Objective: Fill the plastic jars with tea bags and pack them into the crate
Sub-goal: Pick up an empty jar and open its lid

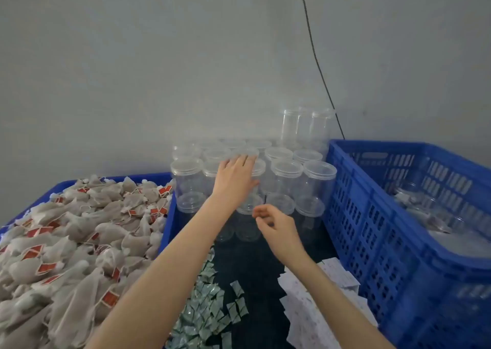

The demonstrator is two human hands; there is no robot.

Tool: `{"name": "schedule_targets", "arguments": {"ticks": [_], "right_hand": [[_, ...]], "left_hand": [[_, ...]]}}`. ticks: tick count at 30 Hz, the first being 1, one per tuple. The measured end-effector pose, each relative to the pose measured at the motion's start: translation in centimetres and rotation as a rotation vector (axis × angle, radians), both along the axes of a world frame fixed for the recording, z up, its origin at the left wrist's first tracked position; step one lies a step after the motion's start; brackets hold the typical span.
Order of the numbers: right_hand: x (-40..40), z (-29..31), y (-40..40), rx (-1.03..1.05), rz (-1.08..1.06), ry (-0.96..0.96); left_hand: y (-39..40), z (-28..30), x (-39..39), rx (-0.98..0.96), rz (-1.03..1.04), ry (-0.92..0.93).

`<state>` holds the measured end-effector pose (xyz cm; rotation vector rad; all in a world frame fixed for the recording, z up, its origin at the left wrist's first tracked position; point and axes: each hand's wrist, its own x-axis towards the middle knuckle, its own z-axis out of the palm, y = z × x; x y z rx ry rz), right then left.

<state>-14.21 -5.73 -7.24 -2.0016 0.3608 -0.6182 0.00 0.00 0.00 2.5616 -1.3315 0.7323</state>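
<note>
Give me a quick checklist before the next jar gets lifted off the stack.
1. Left hand on a stacked jar: ok, fingers laid over its lid.
2. Grip closed round that jar: not ok.
3. Right hand free: cannot tell, fingers curled.
4. Tea bags within reach at left: ok.
5. Crate at right has room: ok.

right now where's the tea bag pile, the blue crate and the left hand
tea bag pile (79,242), head view, middle of the heap
blue crate (372,216), head view, its near slotted wall
left hand (235,176), head view, back of the hand
</note>
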Motion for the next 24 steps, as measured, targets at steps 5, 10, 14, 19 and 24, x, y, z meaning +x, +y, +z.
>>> {"name": "schedule_targets", "arguments": {"ticks": [5,10,14,19,24], "right_hand": [[1.5,-1.3,-1.0,0.019,-0.043,0.081],[1.9,-1.3,-2.2,0.048,-0.05,0.065],[2.2,-0.8,-2.6,0.017,-0.07,0.006],[2.8,0.2,-2.8,-0.067,-0.154,-0.145],[2.5,1.7,-2.3,-0.078,-0.172,-0.24]], "left_hand": [[-1.4,-2.5,1.4,0.074,0.1,-0.05],[-0.9,-3.7,1.9,-0.055,0.062,-0.237],[-0.1,-3.8,1.4,-0.206,-0.013,-0.37],[1.6,-2.5,0.1,-0.414,-0.064,-0.484],[4.8,0.2,-2.6,-0.561,-0.215,-0.464]]}}
